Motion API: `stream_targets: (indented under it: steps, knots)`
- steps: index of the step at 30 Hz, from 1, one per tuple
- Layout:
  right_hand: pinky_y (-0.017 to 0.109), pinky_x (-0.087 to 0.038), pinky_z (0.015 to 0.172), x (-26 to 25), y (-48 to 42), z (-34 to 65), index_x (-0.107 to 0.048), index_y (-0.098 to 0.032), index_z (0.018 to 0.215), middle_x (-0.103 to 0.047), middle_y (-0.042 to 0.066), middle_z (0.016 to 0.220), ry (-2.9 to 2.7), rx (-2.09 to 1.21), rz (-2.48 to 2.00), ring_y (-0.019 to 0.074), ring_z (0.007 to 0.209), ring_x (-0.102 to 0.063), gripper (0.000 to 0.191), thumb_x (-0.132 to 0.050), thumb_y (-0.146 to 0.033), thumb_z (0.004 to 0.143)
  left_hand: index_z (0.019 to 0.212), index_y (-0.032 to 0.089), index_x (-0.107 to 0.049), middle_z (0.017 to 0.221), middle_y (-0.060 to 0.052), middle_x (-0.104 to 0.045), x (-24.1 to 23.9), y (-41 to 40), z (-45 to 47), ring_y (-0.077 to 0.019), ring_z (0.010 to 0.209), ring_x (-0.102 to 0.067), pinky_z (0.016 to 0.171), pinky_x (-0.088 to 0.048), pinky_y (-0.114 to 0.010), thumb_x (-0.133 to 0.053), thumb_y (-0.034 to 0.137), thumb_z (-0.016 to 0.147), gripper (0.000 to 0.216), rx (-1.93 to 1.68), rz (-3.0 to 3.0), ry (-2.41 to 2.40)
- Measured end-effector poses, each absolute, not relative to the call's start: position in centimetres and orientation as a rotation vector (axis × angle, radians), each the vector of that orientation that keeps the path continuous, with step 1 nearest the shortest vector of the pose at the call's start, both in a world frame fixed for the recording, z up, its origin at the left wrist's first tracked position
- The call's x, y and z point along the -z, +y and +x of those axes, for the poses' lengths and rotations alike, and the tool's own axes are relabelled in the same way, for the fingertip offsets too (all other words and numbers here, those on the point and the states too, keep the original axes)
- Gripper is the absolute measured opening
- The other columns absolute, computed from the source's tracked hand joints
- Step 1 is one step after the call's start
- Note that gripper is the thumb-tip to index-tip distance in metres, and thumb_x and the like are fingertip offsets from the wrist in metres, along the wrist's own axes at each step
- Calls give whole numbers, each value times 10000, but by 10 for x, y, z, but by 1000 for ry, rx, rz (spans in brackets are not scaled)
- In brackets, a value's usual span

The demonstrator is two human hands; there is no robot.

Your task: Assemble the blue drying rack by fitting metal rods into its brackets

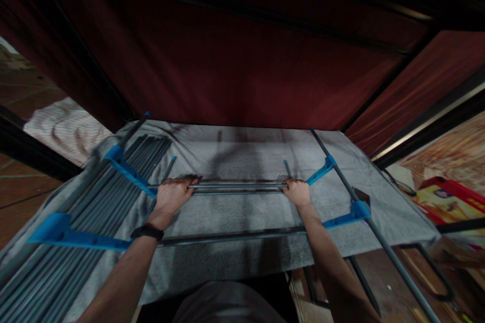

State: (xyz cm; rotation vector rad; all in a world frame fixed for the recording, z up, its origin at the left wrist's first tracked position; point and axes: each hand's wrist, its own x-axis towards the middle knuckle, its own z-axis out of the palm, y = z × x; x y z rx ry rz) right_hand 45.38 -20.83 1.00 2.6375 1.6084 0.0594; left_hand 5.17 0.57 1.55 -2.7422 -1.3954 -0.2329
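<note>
My left hand [175, 195] is closed around the left end of a thin grey tube [238, 185] that runs crosswise, close by a blue plastic bracket [131, 171]. Toward the tube's right end, my right hand [297, 191] grips it as well, beside another blue bracket [320, 170]. A second grey tube runs just below, almost parallel; whether my fingers also touch it is hidden. Nearer to me, a lower crossbar [235, 237] passes by my forearms between two more blue brackets. Long side tubes, such as the right one [343, 179], pass through the brackets and form a rack-like frame.
Several loose grey tubes [109, 202] lie side by side at the left on the grey cloth [242, 159] covering the table. Dark red panels [242, 75] in a dark frame rise behind it. A red and yellow package [447, 199] is at the right.
</note>
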Motion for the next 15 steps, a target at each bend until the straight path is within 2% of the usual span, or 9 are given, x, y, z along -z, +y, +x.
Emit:
stream_targets:
  steps: [3,6,10,11,13,15]
  knots:
    - [311,-475,851,-8,-210,455,-778,-227,1039,-791,89,1055,1654,-77,2667,232,980,-724,234,-568,-259,942,952,171,-772,897,-188,-765,-12,7,50,-314,862,-702,873,-478,-446,-403,418,998,446,341,-2771,-1360]
    - [351,-445,922,1,-217,450,-739,-191,1021,-760,109,1038,1773,-246,2707,254,1010,-675,225,-528,-232,955,932,169,-768,892,-189,-757,-9,8,49,-309,857,-688,875,-471,-448,-391,417,1004,457,394,-2786,-1368]
    - [400,-411,994,26,-236,431,-655,-166,1157,-682,148,1193,1906,-579,2842,274,1121,-584,280,-441,-190,979,970,161,-759,935,-164,-756,-5,10,48,-313,905,-684,896,-450,-438,-392,403,1022,443,370,-2798,-1350]
    - [411,-414,993,32,-240,425,-648,-165,1140,-666,156,1210,1857,-643,2922,282,1132,-569,269,-431,-195,985,981,166,-753,940,-156,-754,-5,11,47,-311,912,-681,901,-446,-436,-395,400,1023,430,363,-2799,-1343]
    - [410,-426,980,44,-246,414,-653,-178,1063,-665,147,1161,1849,-617,2976,279,1100,-567,247,-419,-190,986,988,171,-737,941,-149,-743,-4,12,46,-311,928,-671,912,-440,-437,-395,389,1025,408,363,-2799,-1327]
    - [382,-436,971,52,-245,407,-662,-194,1030,-676,119,1098,1973,-448,2902,258,1054,-579,261,-413,-152,968,1011,162,-718,962,-155,-726,-3,10,45,-323,973,-655,927,-434,-448,-408,365,1015,370,387,-2802,-1281]
